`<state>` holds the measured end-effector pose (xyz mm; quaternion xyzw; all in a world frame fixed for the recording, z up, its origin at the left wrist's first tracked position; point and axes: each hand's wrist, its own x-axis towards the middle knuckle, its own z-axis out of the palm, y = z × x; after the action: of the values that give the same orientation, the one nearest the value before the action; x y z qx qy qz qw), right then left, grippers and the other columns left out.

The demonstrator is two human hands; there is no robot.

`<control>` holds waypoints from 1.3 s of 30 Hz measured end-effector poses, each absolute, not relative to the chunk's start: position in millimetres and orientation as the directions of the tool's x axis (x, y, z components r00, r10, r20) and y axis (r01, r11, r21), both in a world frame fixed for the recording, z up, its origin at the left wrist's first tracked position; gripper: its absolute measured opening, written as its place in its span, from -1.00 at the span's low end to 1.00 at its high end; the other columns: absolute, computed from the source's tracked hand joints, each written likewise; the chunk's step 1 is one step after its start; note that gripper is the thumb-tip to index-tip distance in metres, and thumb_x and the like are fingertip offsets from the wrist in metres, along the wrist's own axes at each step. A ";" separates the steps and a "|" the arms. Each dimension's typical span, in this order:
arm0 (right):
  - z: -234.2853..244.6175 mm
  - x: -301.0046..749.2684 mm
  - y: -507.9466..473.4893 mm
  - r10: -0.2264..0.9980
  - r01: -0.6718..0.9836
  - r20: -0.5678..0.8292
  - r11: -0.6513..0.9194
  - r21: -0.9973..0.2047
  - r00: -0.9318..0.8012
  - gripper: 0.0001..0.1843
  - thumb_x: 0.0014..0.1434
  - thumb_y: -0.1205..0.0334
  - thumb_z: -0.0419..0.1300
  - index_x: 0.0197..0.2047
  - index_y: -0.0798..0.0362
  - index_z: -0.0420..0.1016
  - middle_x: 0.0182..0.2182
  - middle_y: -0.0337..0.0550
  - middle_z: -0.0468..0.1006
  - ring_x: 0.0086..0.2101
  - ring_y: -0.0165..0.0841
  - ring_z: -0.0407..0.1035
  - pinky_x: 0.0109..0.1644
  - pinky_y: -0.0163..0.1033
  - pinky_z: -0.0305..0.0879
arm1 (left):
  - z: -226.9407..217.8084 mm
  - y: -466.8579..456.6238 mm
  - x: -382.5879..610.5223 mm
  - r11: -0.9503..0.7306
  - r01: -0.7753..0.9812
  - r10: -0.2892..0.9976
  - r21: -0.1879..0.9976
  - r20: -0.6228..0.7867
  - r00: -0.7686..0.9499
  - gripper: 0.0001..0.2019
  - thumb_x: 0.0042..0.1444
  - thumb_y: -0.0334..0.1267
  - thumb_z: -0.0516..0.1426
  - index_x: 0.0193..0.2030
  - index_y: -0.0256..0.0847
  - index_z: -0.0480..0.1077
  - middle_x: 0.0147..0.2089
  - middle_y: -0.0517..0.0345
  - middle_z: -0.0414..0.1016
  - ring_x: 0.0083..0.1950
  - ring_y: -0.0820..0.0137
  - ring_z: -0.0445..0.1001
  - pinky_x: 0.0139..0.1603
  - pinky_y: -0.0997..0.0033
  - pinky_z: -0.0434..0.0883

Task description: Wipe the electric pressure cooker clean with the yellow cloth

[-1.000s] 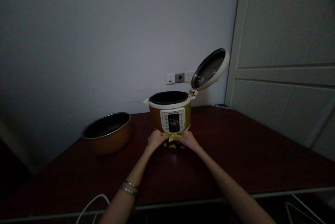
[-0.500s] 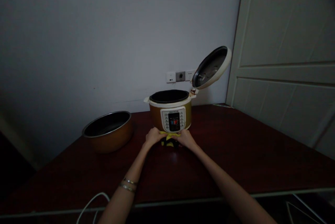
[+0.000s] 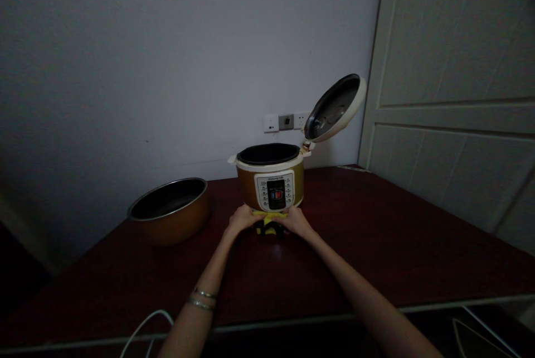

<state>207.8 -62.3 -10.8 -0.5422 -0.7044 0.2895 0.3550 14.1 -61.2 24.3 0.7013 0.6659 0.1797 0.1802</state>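
Observation:
Between my two hands is a yellow and black cloth (image 3: 270,223), held low in front of the rice cooker. My left hand (image 3: 244,218) is closed on its left side, and my right hand (image 3: 296,221) grips its right side. Just behind them stands the rice cooker (image 3: 246,185), with a white-rimmed control panel on its front. Its lid (image 3: 355,102) is tilted up and open to the right, and the inside is dark. To the left sits an orange-brown inner pot (image 3: 175,227) with a dark interior and a metal rim.
The dark red table (image 3: 376,235) reaches back to the wall, where a row of sockets (image 3: 271,123) sits behind the cooker. A white cable (image 3: 142,324) loops at the front left edge. A pale panelled door (image 3: 451,68) is at the right.
Both hands keep their hold on the cloth in front of the cooker. The whole view has shifted very slightly; otherwise little differs.

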 end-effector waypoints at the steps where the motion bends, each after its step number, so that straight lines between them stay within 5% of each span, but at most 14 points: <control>1: -11.2 205.7 -61.9 0.964 0.565 0.212 0.267 -0.781 -0.162 -0.76 -0.02 0.13 0.28 -0.36 0.14 0.58 -0.52 -0.16 0.57 -0.59 -0.42 0.42 -0.63 -0.47 0.19 | 25.3 -61.8 13.4 -0.036 0.881 0.999 0.471 0.012 0.034 -0.62 -0.10 0.08 0.16 -0.34 -0.21 0.54 -0.36 0.07 0.56 -0.29 0.31 0.50 -0.42 0.50 0.27; 8: -10.8 226.7 -52.9 0.979 0.610 0.173 0.205 -0.765 -0.112 -0.74 0.00 0.11 0.25 -0.28 0.07 0.59 -0.43 -0.17 0.60 -0.60 -0.42 0.43 -0.60 -0.44 0.24 | 18.8 -67.5 43.3 -0.006 0.926 0.997 0.377 0.078 -0.025 -0.56 -0.08 0.16 0.12 -0.38 -0.21 0.54 -0.29 -0.05 0.56 -0.23 0.23 0.52 -0.37 0.45 0.30; 13: -8.8 254.8 -46.2 0.990 0.670 0.140 0.104 -0.735 0.000 -0.74 -0.15 0.11 0.33 -0.41 0.11 0.59 -0.51 -0.13 0.58 -0.47 -0.31 0.48 -0.51 -0.40 0.28 | 14.7 -60.4 34.2 -0.147 0.872 0.988 0.466 0.019 0.156 -0.56 -0.12 0.16 0.17 -0.56 -0.24 0.49 -0.50 0.07 0.51 -0.41 0.35 0.47 -0.45 0.50 0.28; 16: -6.5 272.5 -43.8 0.983 0.692 0.156 0.047 -0.721 0.096 -0.74 -0.14 0.13 0.30 -0.41 0.16 0.57 -0.50 -0.08 0.57 -0.45 -0.28 0.47 -0.50 -0.37 0.27 | 17.5 -54.1 8.6 -0.076 0.829 0.996 0.554 -0.003 0.093 -0.66 -0.17 0.03 0.24 -0.60 -0.27 0.47 -0.56 0.07 0.49 -0.45 0.36 0.46 -0.44 0.48 0.30; 20: -3.9 293.4 -42.9 0.952 0.692 0.220 0.012 -0.722 0.212 -0.67 -0.03 0.18 0.20 -0.19 0.18 0.51 -0.36 -0.01 0.58 -0.34 -0.24 0.48 -0.39 -0.33 0.32 | 23.4 -48.2 -15.0 -0.016 0.792 0.980 0.611 0.168 -0.111 -0.74 -0.01 -0.16 0.14 -0.24 -0.27 0.51 -0.17 -0.10 0.55 -0.11 0.19 0.49 -0.16 0.33 0.36; 25: 0.4 310.8 -47.1 0.929 0.675 0.240 -0.014 -0.738 0.281 -0.62 0.08 0.30 0.07 -0.03 0.21 0.44 -0.16 0.15 0.54 -0.15 -0.17 0.44 -0.19 -0.27 0.30 | 19.2 -39.6 -8.4 -0.160 0.651 0.937 0.742 0.322 -0.136 -0.37 0.02 -0.29 0.13 0.26 -0.32 0.11 0.23 -0.12 0.27 0.21 0.25 0.28 0.18 0.32 0.22; 30: 1.4 298.0 -52.3 0.980 0.612 0.173 0.079 -0.787 0.097 -0.70 0.07 0.25 0.08 -0.18 0.17 0.53 -0.33 -0.03 0.60 -0.32 -0.31 0.49 -0.33 -0.37 0.32 | 6.8 -31.4 -1.4 -0.242 0.321 0.954 0.916 0.285 -0.094 -0.20 -0.02 -0.36 0.14 0.35 -0.29 -0.14 0.35 -0.06 0.06 0.35 0.26 0.05 0.32 0.32 0.04; 34: -5.0 274.3 -53.3 0.983 0.580 0.144 0.182 -0.794 -0.111 -0.69 -0.12 0.20 0.29 -0.26 0.13 0.56 -0.39 -0.20 0.61 -0.40 -0.37 0.47 -0.38 -0.39 0.32 | 5.5 -31.7 -2.3 -0.257 0.240 0.960 0.936 0.277 -0.053 -0.16 -0.03 -0.30 0.18 0.35 -0.27 -0.15 0.36 -0.03 0.02 0.36 0.26 0.02 0.33 0.32 0.02; 39: -8.7 272.9 -51.1 0.983 0.640 0.166 0.177 -0.747 -0.078 -0.72 -0.22 0.17 0.35 -0.40 0.15 0.57 -0.46 -0.15 0.59 -0.40 -0.32 0.46 -0.41 -0.37 0.27 | 4.0 -30.9 -3.3 -0.271 0.208 0.958 0.940 0.285 -0.040 -0.12 -0.09 -0.41 0.17 0.36 -0.25 -0.17 0.37 -0.01 0.01 0.35 0.25 0.03 0.33 0.31 0.03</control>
<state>272.9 -51.1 -8.7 -0.5892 -0.6889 0.2539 0.3373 -3.3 -30.9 4.0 0.5958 0.4889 0.5298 0.3539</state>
